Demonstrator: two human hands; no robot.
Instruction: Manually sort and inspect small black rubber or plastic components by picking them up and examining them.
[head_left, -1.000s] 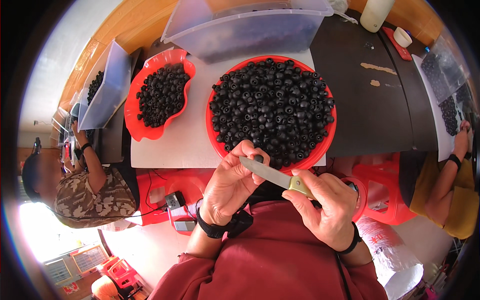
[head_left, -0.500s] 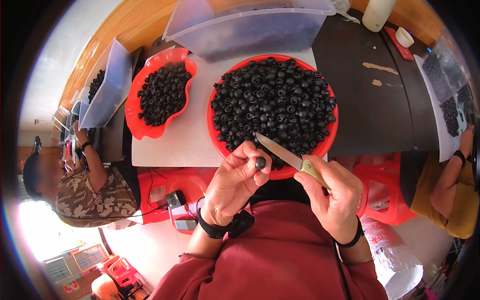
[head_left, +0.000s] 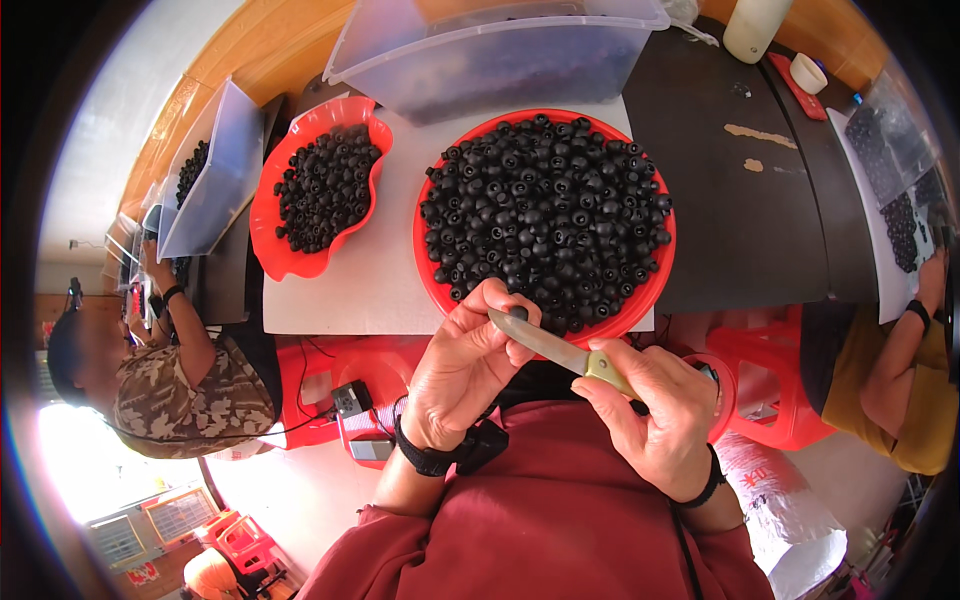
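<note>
Head view: left hand (head_left: 465, 375) pinches one dark round fruit (head_left: 519, 313) at the near rim of the round red tray (head_left: 652, 290); right hand (head_left: 655, 420) is closed on a yellow-handled knife (head_left: 555, 350), blade touching it. Clear tub (head_left: 500, 55) far; wavy red dish (head_left: 270, 235) left; bare white counter (head_left: 350, 290) between.

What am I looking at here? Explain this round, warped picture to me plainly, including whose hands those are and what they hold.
It comes from a wide fisheye camera worn on a person's head, looking down, so straight edges bend. The two hands are that person's own. The left hand pinches one small black round fruit in its fingers. The right hand holds a knife with its blade against the fruit. On the white tabletop sit a big round red tray and a smaller red dish, both full of the same fruit, beside clear plastic bins. Other people sit at both sides.
</note>
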